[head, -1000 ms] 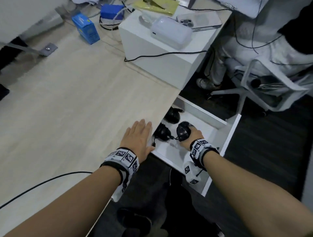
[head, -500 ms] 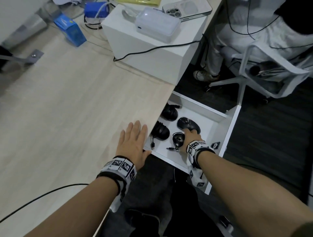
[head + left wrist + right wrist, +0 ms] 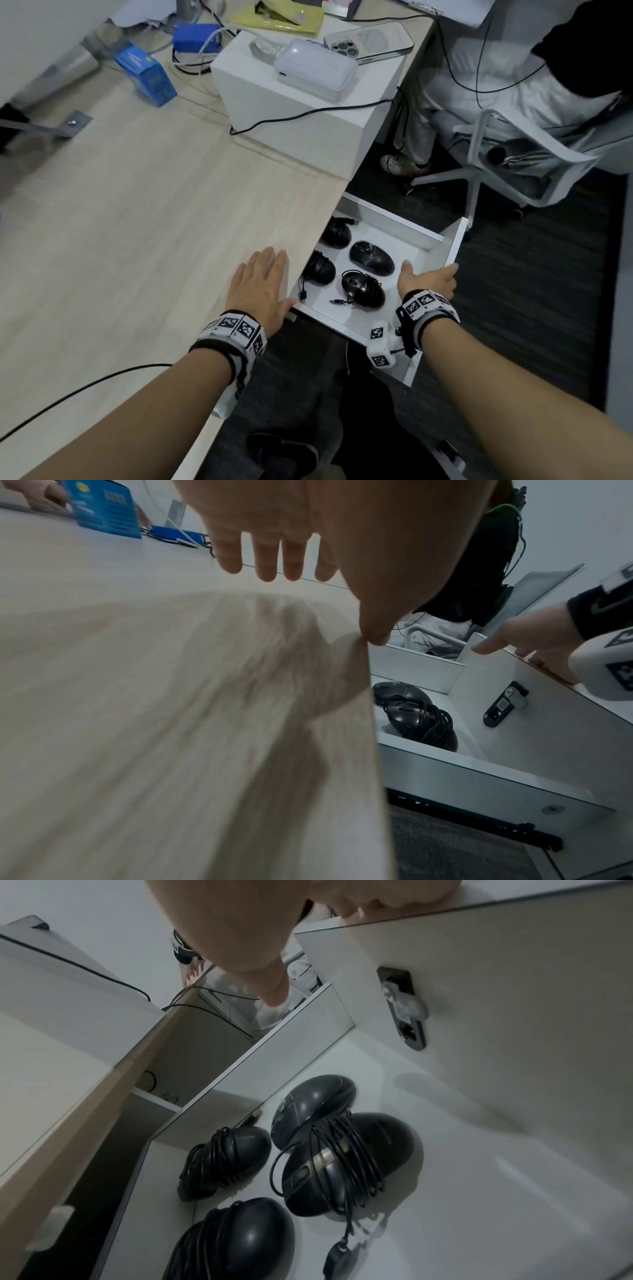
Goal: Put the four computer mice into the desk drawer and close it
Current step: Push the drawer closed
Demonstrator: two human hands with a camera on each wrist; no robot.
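A pale wood-grain desk top [image 3: 137, 222] spreads out to the left of the hands and away from them. Beyond them sits a white box-shaped stand [image 3: 301, 113] with a black cable [image 3: 308, 113] draped over it. To the right, dark carpet [image 3: 534, 274] covers the floor under 1 white-framed chair [image 3: 507, 150]. Lighting is dim and even.

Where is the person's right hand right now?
In the head view, the right hand rests on the top edge of the open white drawer's front panel, just right of the four black computer mice.
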